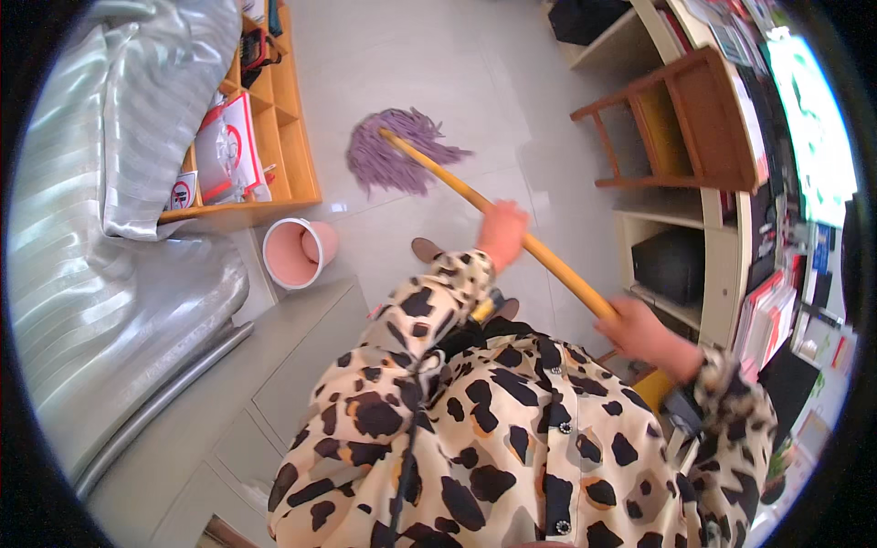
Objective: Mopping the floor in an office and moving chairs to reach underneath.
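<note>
A mop with a purple strand head [404, 152] lies spread on the pale tiled floor [425, 55], ahead of my feet. Its yellow handle [562, 272] slants from the mop head down to the right, towards my body. Around the middle of the handle my left hand [503, 233] is closed. My right hand [637, 329] grips the handle near its upper end, which the hand and sleeve hide. Nearest to the mop head on the left is a shelf unit.
A pink waste bin [294, 252] stands by the wooden shelf unit [301, 164] and a grey cabinet [274, 397]. Silvery fabric [164, 103] drapes over the shelf unit. On the right, a wooden chair [712, 130] is in front of a desk holding papers and a lit screen [808, 123].
</note>
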`<state>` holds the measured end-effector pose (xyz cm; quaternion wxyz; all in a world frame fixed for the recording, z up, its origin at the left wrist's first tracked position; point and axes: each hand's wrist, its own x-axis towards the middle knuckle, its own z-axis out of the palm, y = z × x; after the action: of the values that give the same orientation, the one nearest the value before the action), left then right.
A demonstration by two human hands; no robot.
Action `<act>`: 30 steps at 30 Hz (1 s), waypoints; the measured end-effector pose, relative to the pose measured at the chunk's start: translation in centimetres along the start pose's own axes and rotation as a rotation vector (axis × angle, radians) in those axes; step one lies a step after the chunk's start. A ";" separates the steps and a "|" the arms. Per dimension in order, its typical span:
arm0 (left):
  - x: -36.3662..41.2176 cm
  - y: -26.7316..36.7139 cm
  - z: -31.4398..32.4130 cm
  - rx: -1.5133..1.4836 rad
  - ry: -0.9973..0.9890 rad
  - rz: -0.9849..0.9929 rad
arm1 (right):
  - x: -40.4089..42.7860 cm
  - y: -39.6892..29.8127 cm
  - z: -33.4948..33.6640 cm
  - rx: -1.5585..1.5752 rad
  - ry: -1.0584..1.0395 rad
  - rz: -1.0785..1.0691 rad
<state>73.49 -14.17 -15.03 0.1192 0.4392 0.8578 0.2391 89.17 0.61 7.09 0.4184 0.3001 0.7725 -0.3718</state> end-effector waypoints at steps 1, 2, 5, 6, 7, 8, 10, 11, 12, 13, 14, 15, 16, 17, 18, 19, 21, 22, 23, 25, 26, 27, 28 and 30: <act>-0.4 -0.4 0.2 0.037 -0.025 -0.136 | 1.9 -0.8 0.4 0.163 -0.089 0.048; -1.5 -2.6 0.8 0.078 0.119 -0.227 | 3.5 -1.6 2.2 0.191 -0.033 -0.051; -2.9 -3.6 1.5 0.213 0.236 -0.273 | 5.2 0.8 6.4 0.204 0.132 -0.267; -2.7 -2.8 1.6 0.309 0.240 -0.258 | 4.8 2.2 6.9 0.253 0.173 -0.273; -2.6 -1.1 2.4 0.314 0.229 -0.228 | 4.1 3.6 7.4 0.301 0.214 -0.276; -2.5 1.2 3.6 0.303 0.121 -0.172 | 2.2 5.9 7.4 0.373 0.236 -0.205; -2.9 5.1 6.2 0.299 0.073 -0.102 | -1.8 9.0 6.8 0.440 0.224 -0.131; -3.0 8.0 7.4 0.254 0.029 -0.031 | -3.8 11.1 6.8 0.512 0.217 -0.031; -3.1 10.9 8.4 0.212 -0.013 0.034 | -5.8 13.2 7.0 0.559 0.233 -0.014; -3.6 12.8 9.9 0.189 -0.023 0.095 | -7.8 14.8 7.5 0.587 0.245 -0.013; -4.0 14.5 11.5 0.170 -0.036 0.154 | -9.5 16.8 8.5 0.626 0.268 0.006; -4.3 16.6 12.5 0.118 -0.092 0.275 | -11.1 18.6 9.9 0.671 0.296 0.035; -4.6 18.5 13.4 0.068 -0.151 0.394 | -13.0 19.4 10.7 0.678 0.294 0.105; -5.0 20.6 14.0 0.076 -0.242 0.481 | -15.3 19.8 11.2 0.682 0.292 0.177; -5.4 22.8 14.4 0.086 -0.335 0.570 | -17.2 20.8 12.3 0.671 0.325 0.158; -5.6 25.5 14.1 0.101 -0.467 0.640 | -19.0 21.9 13.4 0.669 0.360 0.145; -6.2 29.9 13.3 0.100 -0.656 0.782 | -23.0 21.7 13.4 0.672 0.331 0.222; -6.6 31.4 13.4 0.093 -0.717 0.845 | -24.8 21.4 13.3 0.738 0.306 0.285; -7.0 33.3 13.3 0.089 -0.779 0.913 | -26.5 21.1 13.1 0.806 0.283 0.352; -8.0 35.7 12.5 0.043 -0.874 1.006 | -29.5 20.9 12.9 0.917 0.252 0.411; -8.3 36.3 11.9 -0.004 -0.902 1.036 | -30.5 20.9 12.7 1.019 0.216 0.472; -8.8 36.4 11.7 0.001 -0.903 1.040 | -31.1 20.7 12.4 1.024 0.218 0.470; -9.0 36.2 11.5 -0.008 -0.953 1.026 | -31.5 20.6 12.0 1.077 0.188 0.479; -8.7 35.1 11.0 -0.083 -1.003 0.985 | -31.2 20.1 11.5 1.140 0.164 0.492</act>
<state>107.58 -0.32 -6.46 0.3950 0.8288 0.3908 0.0665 124.31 -2.71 23.45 0.2052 0.6726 0.3908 -0.5940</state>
